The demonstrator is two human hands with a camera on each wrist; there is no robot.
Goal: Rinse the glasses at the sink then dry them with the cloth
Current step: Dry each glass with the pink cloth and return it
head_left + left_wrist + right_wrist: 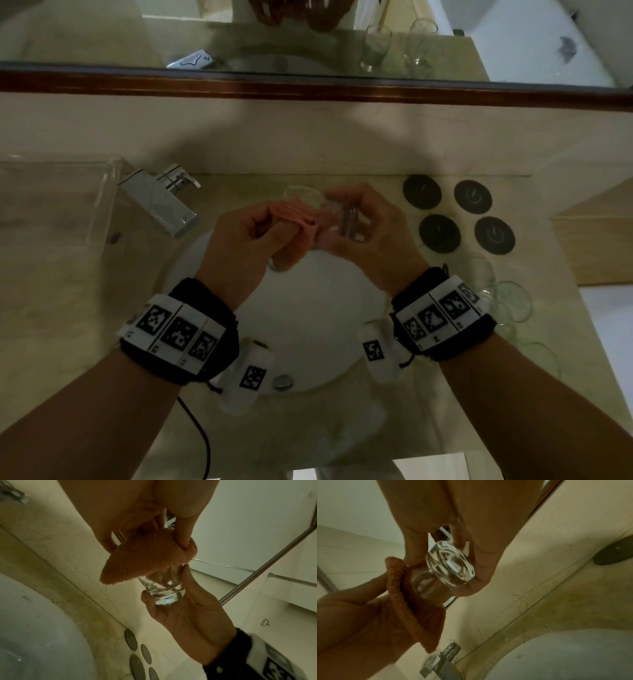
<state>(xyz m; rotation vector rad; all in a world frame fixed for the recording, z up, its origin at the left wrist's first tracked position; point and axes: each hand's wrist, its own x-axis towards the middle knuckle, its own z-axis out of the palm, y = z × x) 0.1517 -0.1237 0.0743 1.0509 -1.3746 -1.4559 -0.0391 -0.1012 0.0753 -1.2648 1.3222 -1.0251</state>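
Left hand: the left hand (246, 236) is raised above the sink (308, 315); fingers curled, pinching the orange cloth (301, 219) against the glass (329, 209).
Right hand: the right hand (370, 229) is opposite, fingers wrapped round the thick base of the glass – held on its side, mouth toward the cloth.
Surroundings: faucet (161, 198) at the left behind the basin; four dark coasters (459, 216) on the counter (68, 308) to the right; more glasses (503, 294) near the right wrist; mirror (239, 34) above.
Obscured: the rim of the held glass is covered by cloth and fingers – the head view is blurred there; the glasses on the right are faint and partly behind the wristband.
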